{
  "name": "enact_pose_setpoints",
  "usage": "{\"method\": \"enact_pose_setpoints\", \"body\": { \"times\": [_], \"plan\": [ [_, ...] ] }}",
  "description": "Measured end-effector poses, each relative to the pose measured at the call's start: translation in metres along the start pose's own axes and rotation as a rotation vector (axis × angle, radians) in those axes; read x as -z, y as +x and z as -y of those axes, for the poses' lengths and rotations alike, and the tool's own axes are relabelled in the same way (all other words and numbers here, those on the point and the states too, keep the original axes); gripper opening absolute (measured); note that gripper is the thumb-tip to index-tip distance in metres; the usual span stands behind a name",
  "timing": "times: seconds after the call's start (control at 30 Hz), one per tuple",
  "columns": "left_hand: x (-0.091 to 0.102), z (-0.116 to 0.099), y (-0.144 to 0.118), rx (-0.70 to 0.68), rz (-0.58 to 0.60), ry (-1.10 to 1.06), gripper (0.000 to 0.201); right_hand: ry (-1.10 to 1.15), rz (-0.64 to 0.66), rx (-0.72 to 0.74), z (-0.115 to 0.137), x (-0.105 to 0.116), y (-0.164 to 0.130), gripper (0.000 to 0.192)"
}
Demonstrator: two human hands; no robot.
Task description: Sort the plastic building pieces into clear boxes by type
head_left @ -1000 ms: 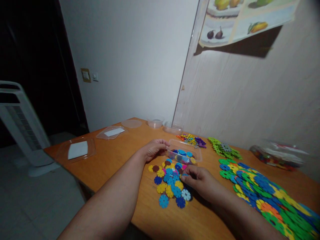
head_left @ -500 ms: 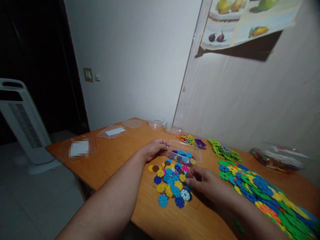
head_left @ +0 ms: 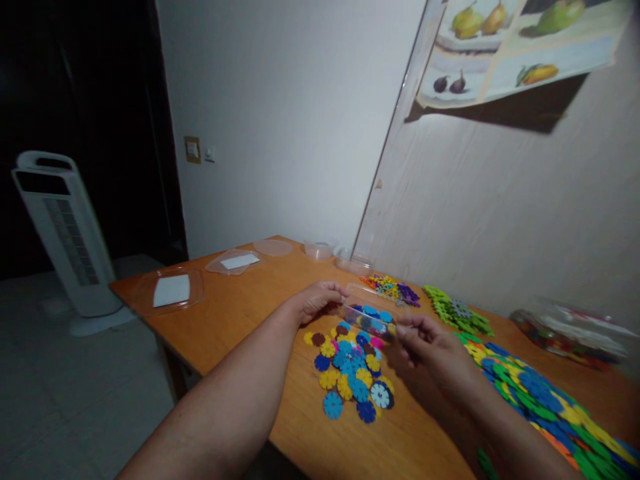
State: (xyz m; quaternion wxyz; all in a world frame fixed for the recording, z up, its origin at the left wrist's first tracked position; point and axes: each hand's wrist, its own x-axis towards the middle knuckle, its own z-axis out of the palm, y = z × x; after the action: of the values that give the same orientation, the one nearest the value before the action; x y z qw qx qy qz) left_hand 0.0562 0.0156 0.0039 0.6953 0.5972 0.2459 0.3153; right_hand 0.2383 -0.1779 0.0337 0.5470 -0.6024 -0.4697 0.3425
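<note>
My left hand (head_left: 321, 301) grips the left end of a clear plastic box (head_left: 369, 293), thumb and fingers closed at its rim. Inside the box lie several blue and yellow slotted plastic discs (head_left: 371, 312). At the box's near right corner is my right hand (head_left: 433, 343), its thumb and fingertips pinched together. What they hold, if anything, cannot be made out. Just in front of the box spreads a loose pile of flower-shaped discs (head_left: 350, 367), mostly blue and yellow, with some brown, pink and white.
A large heap of green, blue and yellow pieces (head_left: 540, 393) covers the table's right side. Behind it are green pieces (head_left: 453, 310), small mixed pieces (head_left: 387, 287) and a filled clear bag (head_left: 570, 333). Lids (head_left: 197, 303) and clear tubs (head_left: 320, 249) sit along the back and left.
My right hand has moved up from the right side of the disc pile to the box's near right corner. My left hand keeps its hold. The whole view has shifted slightly.
</note>
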Motion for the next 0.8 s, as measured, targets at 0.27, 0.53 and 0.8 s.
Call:
{"method": "enact_pose_setpoints", "body": {
  "times": [0.27, 0.53, 0.8],
  "plan": [
    [-0.003, -0.003, -0.002, -0.002, -0.009, 0.008, 0.021, 0.245, -0.256, 0.011, 0.002, 0.004, 0.008, 0.054],
    [-0.003, -0.001, -0.001, 0.002, -0.004, -0.018, 0.023, 0.402, -0.197, 0.093, 0.006, 0.002, 0.018, 0.033],
    [-0.003, -0.002, -0.002, -0.003, 0.008, -0.03, 0.021, 0.124, -0.092, 0.073, 0.007, 0.004, 0.014, 0.032]
  ]
}}
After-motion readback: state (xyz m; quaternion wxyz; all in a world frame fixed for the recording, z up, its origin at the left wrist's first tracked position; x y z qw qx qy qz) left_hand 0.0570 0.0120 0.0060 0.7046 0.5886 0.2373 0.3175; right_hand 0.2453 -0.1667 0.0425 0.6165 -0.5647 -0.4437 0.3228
